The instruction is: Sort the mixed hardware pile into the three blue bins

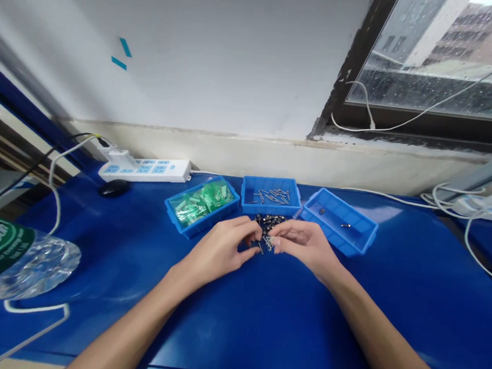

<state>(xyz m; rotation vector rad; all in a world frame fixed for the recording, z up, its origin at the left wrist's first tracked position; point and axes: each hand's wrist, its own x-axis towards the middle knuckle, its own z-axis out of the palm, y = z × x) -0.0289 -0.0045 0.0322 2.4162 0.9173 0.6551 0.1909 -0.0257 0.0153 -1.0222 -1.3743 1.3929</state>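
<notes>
A small heap of dark metal fittings (271, 219) lies on the blue table, with a few thin silvery screws (268, 243) at its near side. My left hand (226, 245) is at the heap's left, its thumb and forefinger curved and apart. One screw (260, 247) shows right by the left thumb tip. From the right, my right hand (305, 244) reaches over the heap with thumb and fingers pinched together; what is between them is too small to make out. Behind the heap, a blue bin (270, 207) contains several long screws (274, 196).
Left of the middle bin stands a blue bin (194, 226) of green-tinted packets (204, 201). Another blue bin (355, 246), at right, contains two small fittings (346, 225). A power strip (165, 170), black mouse (113, 188), water bottle (45, 261) and white cables (383, 195) surround the area.
</notes>
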